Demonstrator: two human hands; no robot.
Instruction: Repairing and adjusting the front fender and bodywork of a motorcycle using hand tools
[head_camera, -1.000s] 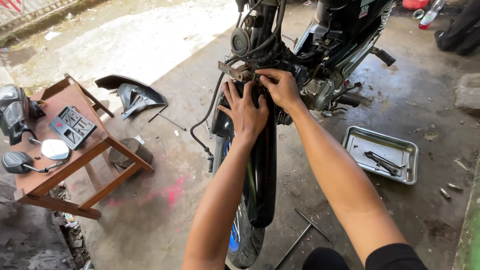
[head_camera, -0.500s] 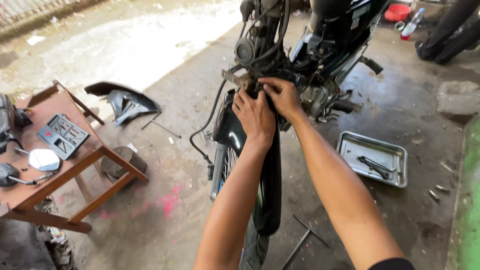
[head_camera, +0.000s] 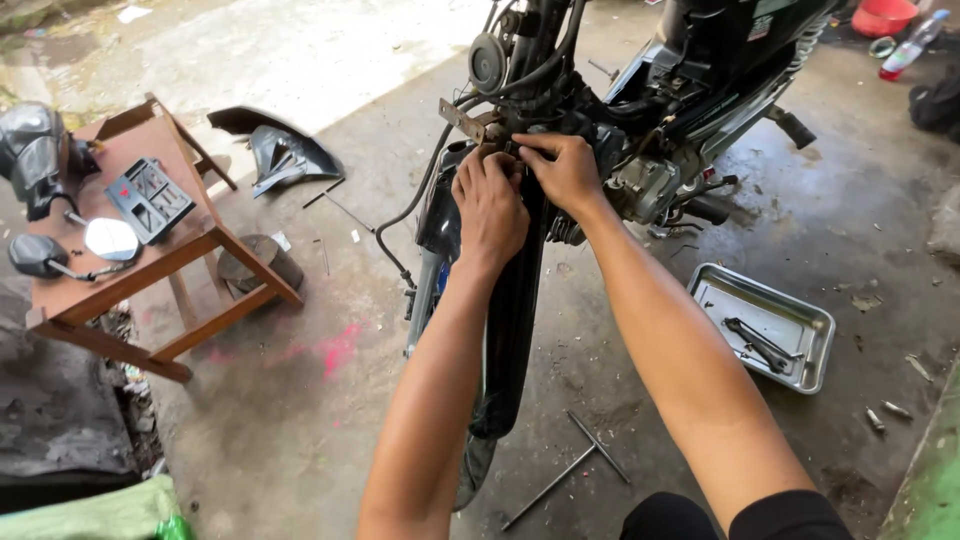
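Hands at motorcycle (head_camera: 640, 150) front: left hand (head_camera: 490, 205) and right hand (head_camera: 567, 172) pinch something hidden by fingers; keep fender (head_camera: 510, 330) steady.

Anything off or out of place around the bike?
The motorcycle is stripped: its front end is bare, with both hands, left hand and right hand, at the exposed frame. A black fairing panel lies on the concrete, and a T-handle wrench lies loose by the front wheel.
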